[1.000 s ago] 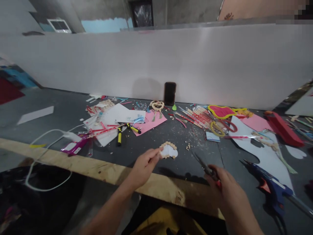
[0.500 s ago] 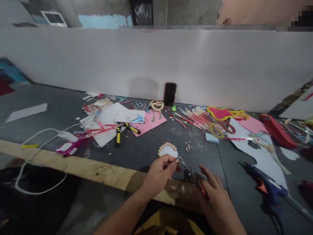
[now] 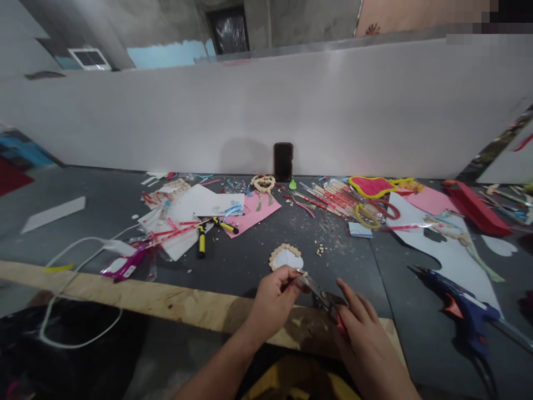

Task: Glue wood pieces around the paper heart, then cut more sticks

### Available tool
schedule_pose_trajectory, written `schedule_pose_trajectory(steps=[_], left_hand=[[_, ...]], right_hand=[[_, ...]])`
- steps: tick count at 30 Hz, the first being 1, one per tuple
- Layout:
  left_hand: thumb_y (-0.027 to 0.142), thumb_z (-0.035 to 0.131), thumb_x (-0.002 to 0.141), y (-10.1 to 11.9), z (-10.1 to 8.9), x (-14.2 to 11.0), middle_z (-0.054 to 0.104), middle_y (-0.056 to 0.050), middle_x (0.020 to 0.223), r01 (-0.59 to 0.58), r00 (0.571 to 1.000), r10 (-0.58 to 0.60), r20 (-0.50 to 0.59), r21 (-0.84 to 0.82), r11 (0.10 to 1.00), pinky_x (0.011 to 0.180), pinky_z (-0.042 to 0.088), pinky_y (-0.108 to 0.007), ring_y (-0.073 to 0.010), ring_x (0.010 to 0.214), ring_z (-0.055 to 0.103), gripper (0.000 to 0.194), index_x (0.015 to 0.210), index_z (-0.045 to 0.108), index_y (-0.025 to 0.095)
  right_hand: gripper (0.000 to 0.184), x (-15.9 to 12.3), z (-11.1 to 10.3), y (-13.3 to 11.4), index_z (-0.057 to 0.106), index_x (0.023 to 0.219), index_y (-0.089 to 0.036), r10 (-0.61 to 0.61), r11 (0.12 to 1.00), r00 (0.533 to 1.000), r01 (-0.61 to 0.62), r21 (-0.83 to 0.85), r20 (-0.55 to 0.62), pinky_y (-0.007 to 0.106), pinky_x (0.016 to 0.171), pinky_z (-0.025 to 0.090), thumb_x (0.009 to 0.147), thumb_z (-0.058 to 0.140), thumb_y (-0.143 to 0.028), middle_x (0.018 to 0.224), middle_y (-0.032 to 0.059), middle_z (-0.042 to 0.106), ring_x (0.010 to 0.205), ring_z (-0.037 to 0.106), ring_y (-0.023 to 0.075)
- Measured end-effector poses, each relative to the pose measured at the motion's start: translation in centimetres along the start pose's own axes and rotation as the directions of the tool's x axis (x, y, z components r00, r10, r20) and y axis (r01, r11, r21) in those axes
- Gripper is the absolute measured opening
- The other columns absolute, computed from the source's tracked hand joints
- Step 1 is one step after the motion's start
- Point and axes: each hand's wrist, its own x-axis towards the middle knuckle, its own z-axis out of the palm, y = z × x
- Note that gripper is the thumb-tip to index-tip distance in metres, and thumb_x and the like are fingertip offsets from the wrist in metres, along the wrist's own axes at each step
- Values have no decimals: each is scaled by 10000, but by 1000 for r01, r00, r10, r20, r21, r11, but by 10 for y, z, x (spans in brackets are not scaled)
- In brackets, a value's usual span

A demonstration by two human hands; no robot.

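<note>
My left hand (image 3: 275,297) is closed in a pinch just below the beaded shape. A small pale piece (image 3: 303,273) shows at its fingertips, too small to name surely. In my right hand (image 3: 358,325) are long-nose pliers (image 3: 317,291) with red handles, partly hidden by the palm; their jaws meet the small piece at the left fingertips. Some fingers of that hand stretch out over the handles. Just beyond lies a white paper shape (image 3: 287,259) edged with small tan wooden beads, its lower edge hidden by my left hand. Several loose beads (image 3: 320,248) lie to its right.
A blue glue gun (image 3: 462,311) rests at right on cut white paper (image 3: 416,239). Yellow-handled pliers (image 3: 202,241), pink paper (image 3: 254,214) and a purple packet (image 3: 125,264) lie left. A phone (image 3: 283,161) leans against the white board. Red-wrapped sticks (image 3: 333,200) lie behind.
My left hand has left the beaded shape's edge and moved right and nearer me. My right hand has brought the pliers left to its fingertips. The beaded shape stays on the table.
</note>
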Motion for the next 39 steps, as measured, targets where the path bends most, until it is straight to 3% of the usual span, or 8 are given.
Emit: schedule_pose_trajectory(steps=[14,20,25,29,35,39], left_hand=[[299,507,813,4,5,-2,602,-17,705,43,998,-43,42,-6,999,624,392,-199,-118,663,528,176,728,539,148],[241,480,803,7,9,-2,576,-8,687,-3,1000,2,5,139,990,599,380,-198,-122,651,504,129,756,559,150],[202,478,779,11,10,-2,586,-2,691,-13,1000,11,17,162,987,606,387,-200,-124,656,512,104,737,562,157],[184,473,768,14,8,-2,603,-6,701,-2,999,-5,45,153,988,612,399,-205,-128,664,531,103,743,568,155],[169,471,762,19,5,-5,623,-11,689,-10,999,3,38,204,979,605,414,-203,-130,657,553,112,722,575,156],[150,473,754,22,6,-5,627,-7,682,-10,998,1,65,144,990,618,434,-204,-128,656,577,105,716,571,157]], right_hand=[[214,-10,6,1,538,823,-177,37,998,999,-37,42,8,471,870,446,732,385,-57,1310,146,429,1148,402,275],[228,-19,14,7,562,900,-191,8,1000,1000,-7,10,-9,508,848,449,726,444,-102,1393,122,350,1180,398,304],[209,-11,2,0,553,881,-193,6,988,996,-19,151,84,420,872,463,728,442,-104,1328,132,440,1158,450,250],[202,-3,-10,-3,550,814,-178,-9,978,980,-32,206,197,437,896,437,661,451,-91,1289,161,472,1168,441,268],[219,-3,-10,-5,561,816,-173,-2,987,989,-22,160,151,496,888,414,659,436,-85,1396,154,335,1168,423,299],[203,-5,-10,-8,543,814,-172,-29,987,988,4,161,153,478,891,418,663,437,-86,1413,163,295,1189,402,299]])
